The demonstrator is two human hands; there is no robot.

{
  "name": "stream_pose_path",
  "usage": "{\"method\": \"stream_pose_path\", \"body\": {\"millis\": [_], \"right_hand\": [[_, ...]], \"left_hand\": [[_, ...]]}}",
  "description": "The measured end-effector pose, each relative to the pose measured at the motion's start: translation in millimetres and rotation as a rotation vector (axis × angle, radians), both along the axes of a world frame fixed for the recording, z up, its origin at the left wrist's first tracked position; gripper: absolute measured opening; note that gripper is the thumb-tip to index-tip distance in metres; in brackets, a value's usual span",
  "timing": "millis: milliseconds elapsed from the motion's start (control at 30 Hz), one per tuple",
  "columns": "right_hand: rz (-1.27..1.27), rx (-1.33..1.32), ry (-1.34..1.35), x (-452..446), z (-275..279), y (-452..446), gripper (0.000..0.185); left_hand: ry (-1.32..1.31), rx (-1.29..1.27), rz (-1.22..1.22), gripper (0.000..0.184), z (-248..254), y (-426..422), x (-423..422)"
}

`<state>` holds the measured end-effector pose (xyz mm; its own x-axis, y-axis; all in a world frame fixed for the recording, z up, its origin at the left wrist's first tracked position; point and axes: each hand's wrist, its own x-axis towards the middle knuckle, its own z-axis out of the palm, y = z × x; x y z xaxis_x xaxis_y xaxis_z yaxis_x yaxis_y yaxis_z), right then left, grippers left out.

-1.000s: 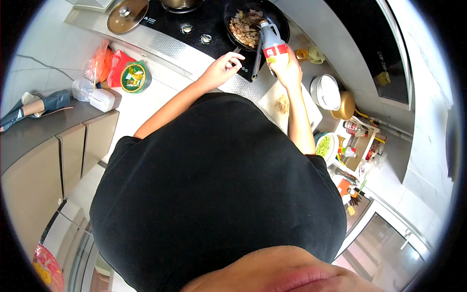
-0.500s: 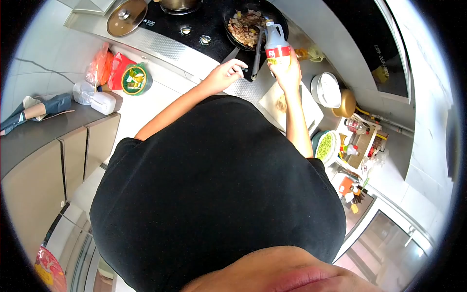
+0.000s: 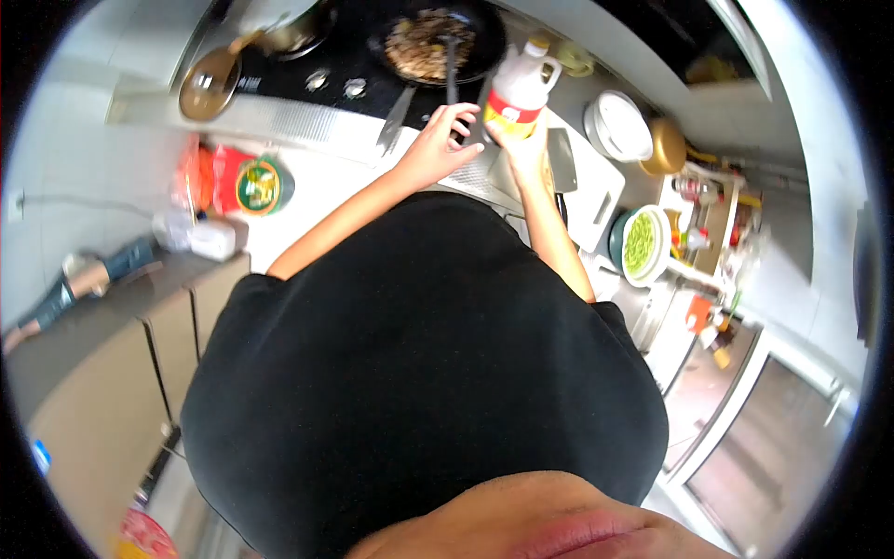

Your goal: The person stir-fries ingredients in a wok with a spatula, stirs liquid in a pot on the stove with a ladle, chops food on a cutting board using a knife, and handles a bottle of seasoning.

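Observation:
My right hand [image 3: 523,147] is wrapped round the lower part of a plastic jug-shaped bottle [image 3: 521,88] with a red and yellow label, a yellow cap and a loop handle. The bottle stands nearly upright, cap on. To its left, my left hand [image 3: 447,144] holds nothing; its fingers are apart and curved toward the bottle without touching it. Beyond both hands, a dark frying pan [image 3: 494,56] on the hob holds chopped browned food [image 3: 424,47]. A spatula [image 3: 453,70] rests in the pan, and the pan's handle [image 3: 399,116] points toward me.
A pot [image 3: 298,37] and a glass lid [image 3: 210,86] are at the hob's left. On the right are a white cutting board [image 3: 596,191], a cleaver blade [image 3: 562,158], white bowls [image 3: 618,126] and chopped greens [image 3: 639,242] in a bowl. A green-rimmed tub [image 3: 261,184] stands at left.
The bottle has moved from in front of the pan's right edge toward me, its label turned. My left hand's fingers have spread and come nearer the bottle. The whole view has shifted.

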<state>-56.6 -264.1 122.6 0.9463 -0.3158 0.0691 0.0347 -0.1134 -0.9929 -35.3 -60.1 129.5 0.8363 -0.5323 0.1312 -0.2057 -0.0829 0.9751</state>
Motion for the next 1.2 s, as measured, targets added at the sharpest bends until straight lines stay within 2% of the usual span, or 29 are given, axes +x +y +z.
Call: {"method": "stream_pose_path", "body": {"millis": [67,100,133,167,200,267,300,333,400,433,467,533,600,633,667,700,733,767,800,833,867,933,1000,1067,1100,1200], "right_hand": [[-0.031,0.108,-0.087,-25,1,-5,0.081],[-0.033,0.019,-0.152,-34,7,-11,0.09],[-0.053,0.027,-0.079,-44,-7,-21,0.103],[-0.062,0.021,-0.144,-57,-33,-33,0.113],[-0.069,0.034,-0.205,-72,-30,-40,0.117],[-0.073,-0.054,-0.099,-99,-23,-76,0.118],[-0.068,-0.154,0.007,-117,-12,-100,0.116],[-0.085,-0.371,-0.127,-128,0,-128,0.11],[-0.192,-0.325,-0.225,-161,26,-169,0.098],[-0.195,-0.432,-0.175,-179,34,-192,0.087],[-0.224,-0.363,-0.214,-193,34,-213,0.067],[-0.308,-0.239,-0.232,-216,38,-253,0.053],[-0.323,0.203,-0.218,-229,51,-282,0.022],[-0.273,0.194,-0.105,-239,49,-308,0.016],[-0.222,0.186,0.009,-249,46,-334,0.013],[-0.242,0.182,0.047,-253,66,-346,0.014],[-0.251,0.192,0.036,-253,63,-359,0.014],[-0.364,0.301,-0.062,-250,59,-375,0.014],[-0.474,0.41,-0.159,-247,53,-391,0.014],[-0.539,0.379,-0.203,-243,48,-411,0.014],[-0.587,0.402,-0.216,-241,44,-429,0.017],[-0.644,0.357,-0.259,-229,35,-466,0.02],[-0.673,0.34,-0.257,-212,23,-499,0.027],[-0.716,0.449,-0.273,-192,0,-531,0.03],[-0.746,0.402,-0.265,-183,-10,-548,0.032],[-0.855,0.393,-0.383,-161,-39,-598,0.018]], "left_hand": [[-0.178,0.019,0.063,0.088,15,-34,-2],[-0.14,0.06,0.015,0.103,16,-52,-2],[-0.161,0.055,-0.073,0.103,20,-74,-6],[-0.04,-0.012,-0.052,0.099,24,-94,-14],[0.089,-0.068,-0.025,0.095,29,-114,-24],[0.012,-0.007,-0.046,0.093,40,-151,-44],[-0.005,0.003,-0.088,0.093,39,-170,-50],[-0.024,0.013,-0.121,0.092,35,-189,-55],[-0.067,0.011,-0.205,0.093,26,-232,-60],[-0.028,0.029,-0.262,0.094,31,-254,-65],[0.013,0.05,-0.316,0.094,35,-276,-70],[-0.1,0.016,-0.48,0.091,31,-323,-75],[-0.201,0.146,-0.611,0.092,31,-363,-80],[-0.099,0.183,-0.653,0.093,32,-385,-83],[0.17,0.256,-0.682,0.1,34,-400,-87],[-0.027,0.298,-0.684,0.099,40,-420,-90],[-0.224,0.336,-0.682,0.099,43,-440,-92],[-0.234,0.347,-0.689,0.099,35,-458,-95],[-0.371,0.335,-0.55,0.092,19,-475,-97],[-0.505,0.318,-0.407,0.084,15,-491,-103],[-0.511,0.326,-0.407,0.084,11,-502,-108],[-0.254,0.357,-0.52,0.083,14,-519,-121],[-0.264,0.329,-0.531,0.065,15,-528,-136],[-0.209,0.343,-0.55,0.058,12,-533,-144],[-0.213,0.345,-0.547,0.058,10,-536,-146],[-0.135,0.363,-0.553,0.052,7,-540,-149]]}}
